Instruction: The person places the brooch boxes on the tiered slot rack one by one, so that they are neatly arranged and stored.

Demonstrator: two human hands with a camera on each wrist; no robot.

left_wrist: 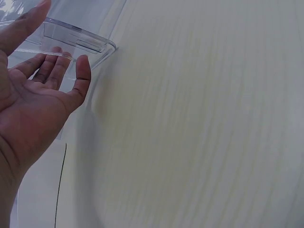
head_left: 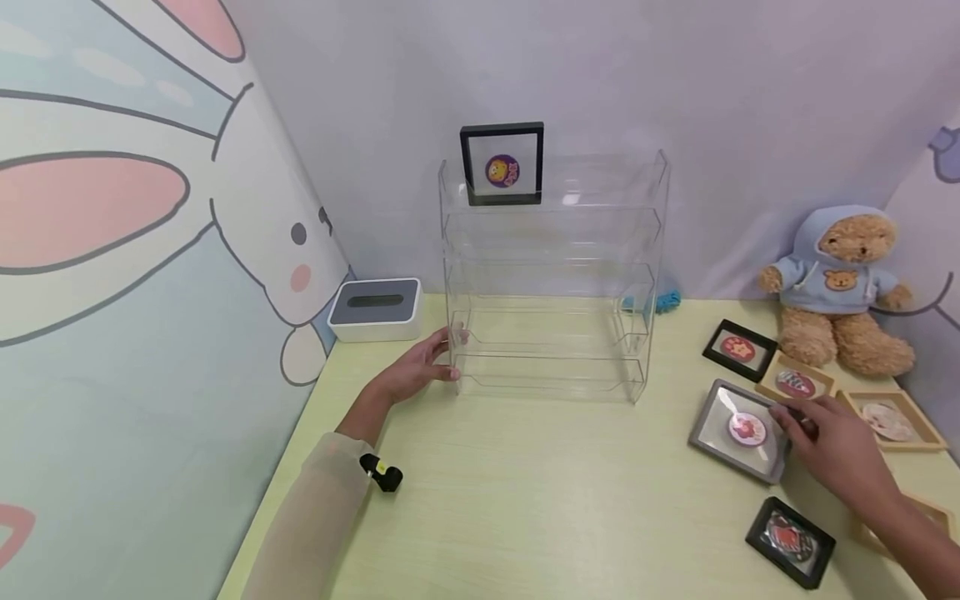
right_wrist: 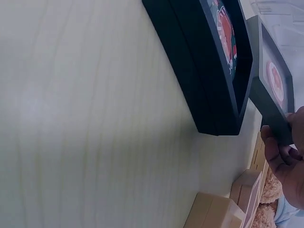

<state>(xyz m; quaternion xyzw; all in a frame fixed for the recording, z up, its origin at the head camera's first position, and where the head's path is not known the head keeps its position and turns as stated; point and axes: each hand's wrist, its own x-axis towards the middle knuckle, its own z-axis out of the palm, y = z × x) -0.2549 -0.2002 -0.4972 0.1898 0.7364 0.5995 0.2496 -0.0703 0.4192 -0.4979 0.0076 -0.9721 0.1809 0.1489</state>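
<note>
A clear acrylic tiered display rack (head_left: 555, 358) stands against the back wall. My left hand (head_left: 416, 367) holds its lower left side, with the rack's clear edge (left_wrist: 80, 35) between thumb and fingers in the left wrist view. My right hand (head_left: 840, 442) pinches the right side of a grey picture frame (head_left: 708, 433) bearing a round pink badge (head_left: 747, 429). In the right wrist view this grey frame (right_wrist: 260, 90) is tilted off the table at the fingers. A black frame (head_left: 501, 200) with a purple round badge stands on the rack's top tier.
Black frames (head_left: 738, 375) (head_left: 787, 567) and wooden frames (head_left: 930, 425) lie on the right, around my right hand. A teddy bear (head_left: 840, 279) in a blue hoodie sits behind them. A tissue box (head_left: 375, 329) stands left of the rack; a blue item (head_left: 666, 302) lies behind it.
</note>
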